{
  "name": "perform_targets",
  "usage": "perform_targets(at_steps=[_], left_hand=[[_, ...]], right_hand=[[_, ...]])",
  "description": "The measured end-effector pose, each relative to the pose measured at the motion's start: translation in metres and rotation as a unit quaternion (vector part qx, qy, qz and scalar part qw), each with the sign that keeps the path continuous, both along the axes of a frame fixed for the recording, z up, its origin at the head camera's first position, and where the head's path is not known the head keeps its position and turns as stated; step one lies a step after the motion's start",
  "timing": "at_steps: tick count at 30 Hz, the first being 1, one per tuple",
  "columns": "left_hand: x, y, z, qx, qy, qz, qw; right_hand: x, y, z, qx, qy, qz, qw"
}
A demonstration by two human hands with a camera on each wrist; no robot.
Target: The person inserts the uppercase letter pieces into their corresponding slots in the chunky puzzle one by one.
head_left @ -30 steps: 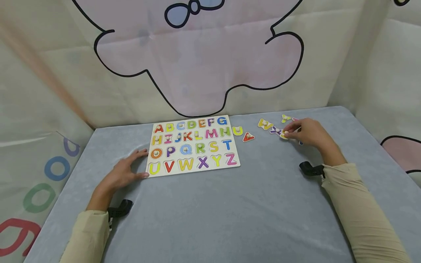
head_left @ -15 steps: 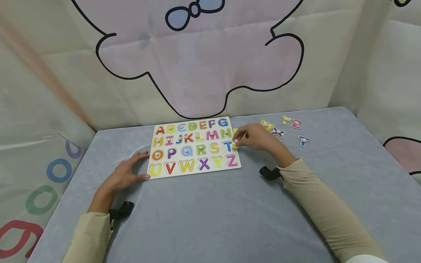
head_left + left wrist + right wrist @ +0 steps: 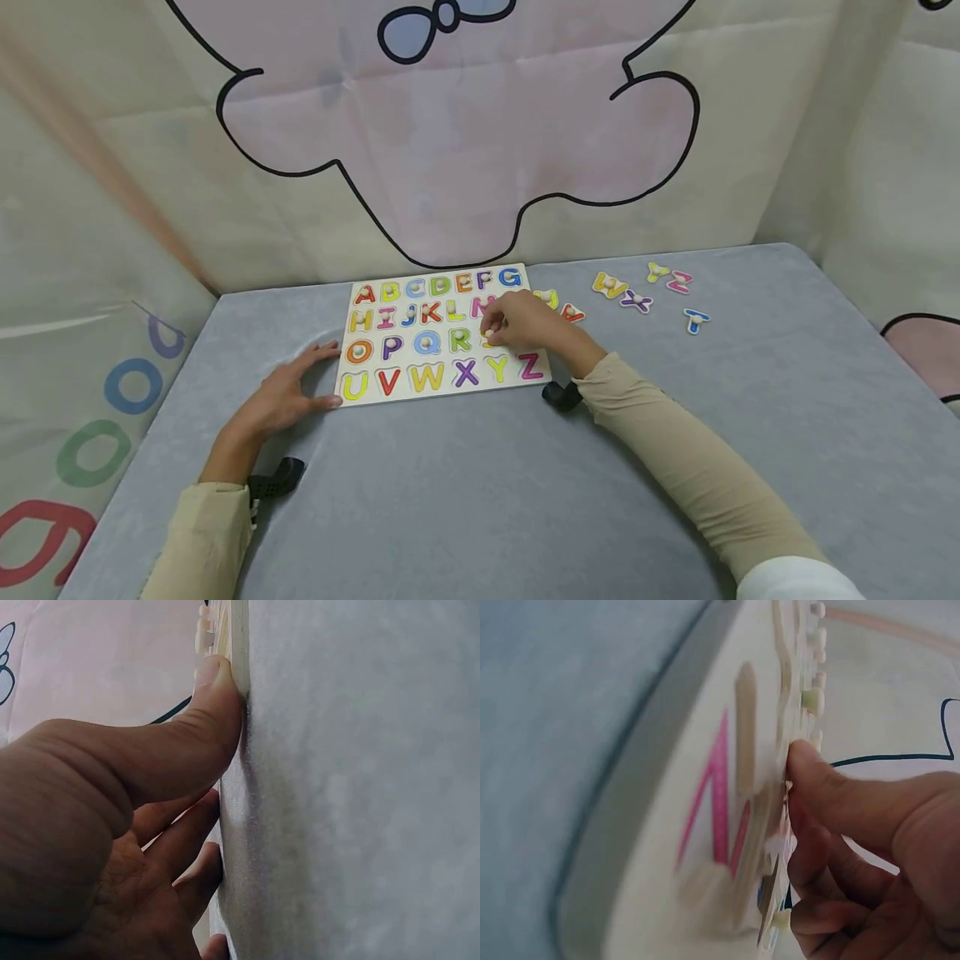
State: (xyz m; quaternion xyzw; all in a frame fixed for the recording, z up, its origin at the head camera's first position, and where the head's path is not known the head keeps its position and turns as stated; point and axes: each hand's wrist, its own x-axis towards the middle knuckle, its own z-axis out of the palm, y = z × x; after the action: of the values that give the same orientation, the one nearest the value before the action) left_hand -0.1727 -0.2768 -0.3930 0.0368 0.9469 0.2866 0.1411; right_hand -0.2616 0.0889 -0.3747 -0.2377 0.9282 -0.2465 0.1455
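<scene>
A white alphabet puzzle board [image 3: 447, 388] lies on the cloth, its upper rows holding knobbed letter pieces. My left hand [image 3: 277, 400] rests at the board's left edge, fingers spread; in the left wrist view the thumb [image 3: 214, 690] presses that edge. Over the right part of the third row, my right hand [image 3: 525, 321] pinches a yellow letter piece [image 3: 488, 340] by its knob at the S place. My fingers hide most of that piece, so whether it sits in its recess cannot be told. The bottom row shows printed letters without knobs.
Right of the board lie loose letters: a yellow U [image 3: 547, 297], a red V-shaped one [image 3: 573, 313], a yellow W [image 3: 609, 285], a purple X [image 3: 637, 302], a yellow Y [image 3: 657, 272], a pink Z [image 3: 679, 282] and a blue T [image 3: 696, 320].
My right hand has picked the yellow letter from the loose pieces and carried it left, over the board's third row. The left hand has stayed at the board's edge.
</scene>
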Motion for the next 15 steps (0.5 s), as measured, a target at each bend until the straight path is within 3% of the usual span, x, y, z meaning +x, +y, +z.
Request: perform_targets(at_steps=[3, 6, 15], left_hand=[[0.0, 0.0, 0.001, 0.0, -0.001, 0.0, 1.0], [-0.001, 0.001, 0.001, 0.003, -0.002, -0.002, 1.0], [0.001, 0.001, 0.004, -0.002, -0.002, -0.006, 1.0]], right_hand=[[0.003, 0.009, 0.005, -0.005, -0.005, -0.008, 1.0], [0.006, 0.035, 0.013, -0.005, -0.006, -0.03, 1.0], [0.017, 0.173, 0.025, -0.03, 0.055, -0.125, 0.99]])
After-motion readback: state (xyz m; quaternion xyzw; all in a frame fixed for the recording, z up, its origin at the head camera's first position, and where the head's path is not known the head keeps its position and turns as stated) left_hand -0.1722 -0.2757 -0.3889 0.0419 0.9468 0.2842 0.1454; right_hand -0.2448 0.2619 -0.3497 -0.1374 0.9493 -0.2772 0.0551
